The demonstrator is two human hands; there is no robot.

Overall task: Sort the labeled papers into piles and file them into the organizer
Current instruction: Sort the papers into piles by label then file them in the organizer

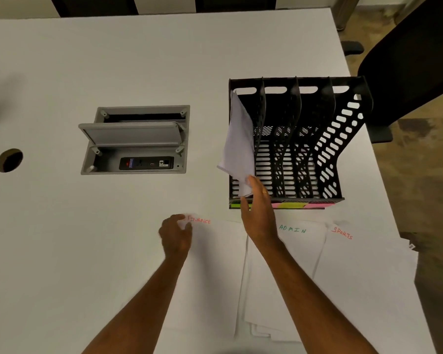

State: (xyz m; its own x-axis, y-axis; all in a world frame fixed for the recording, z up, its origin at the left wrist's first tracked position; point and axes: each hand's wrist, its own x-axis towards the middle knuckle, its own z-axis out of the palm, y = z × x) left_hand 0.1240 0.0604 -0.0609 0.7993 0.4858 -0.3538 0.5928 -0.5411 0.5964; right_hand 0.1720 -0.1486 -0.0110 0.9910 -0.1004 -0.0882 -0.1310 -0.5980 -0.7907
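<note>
A black slotted organizer [317, 139] stands on the white table at the right, with coloured labels along its front edge. A sheaf of white papers [238, 144] leans in its leftmost slot, and my right hand [257, 208] grips the sheaf's lower corner. Three piles of white paper lie in front: one marked FINANCE [210, 256], one marked ADMIN [297, 241], one marked SPORTS [356, 264]. My left hand [177, 233] pinches the top left corner of the FINANCE pile.
An open grey cable box [136, 139] with sockets is sunk into the table [87, 251] at the centre. A round cable hole [9, 160] lies at the far left. A black chair [414, 65] stands beyond the table's right edge.
</note>
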